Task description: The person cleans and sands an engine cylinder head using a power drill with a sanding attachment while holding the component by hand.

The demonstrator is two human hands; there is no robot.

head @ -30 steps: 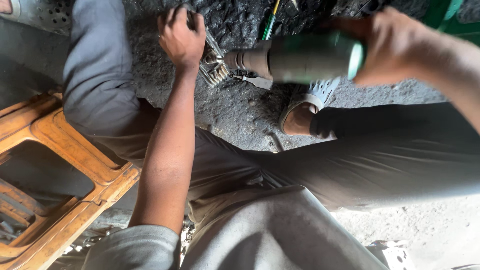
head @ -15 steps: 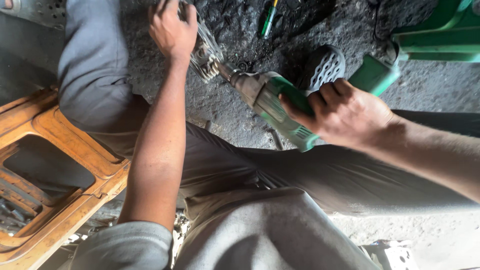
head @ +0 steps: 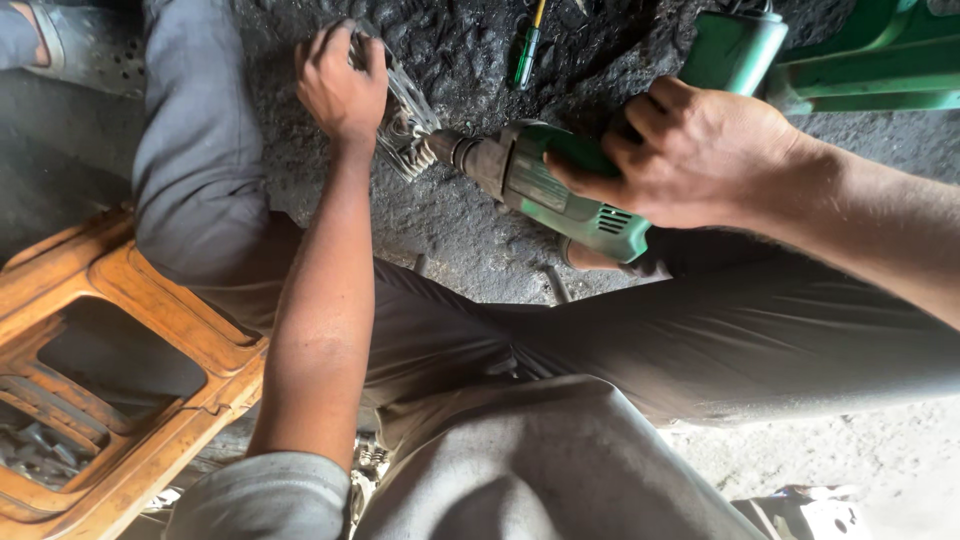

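My left hand (head: 342, 82) is closed around a small ridged metal part (head: 405, 120) held down on the dark, greasy ground. My right hand (head: 705, 150) grips a green and grey power drill (head: 545, 185) from above. The drill points left, and its tip meets the metal part just right of my left hand. What sits at the drill's tip is hidden by the part. I am seated, with my grey trouser legs spread to both sides.
An orange plastic crate (head: 120, 330) with metal parts inside stands at the lower left. A green screwdriver (head: 528, 45) lies on the ground at the top. Green plastic furniture (head: 850, 60) fills the upper right. A sandalled foot (head: 40, 35) shows at the top left.
My right hand brought the drill down and levelled it, from held high at the right. My left hand stayed on the metal part.
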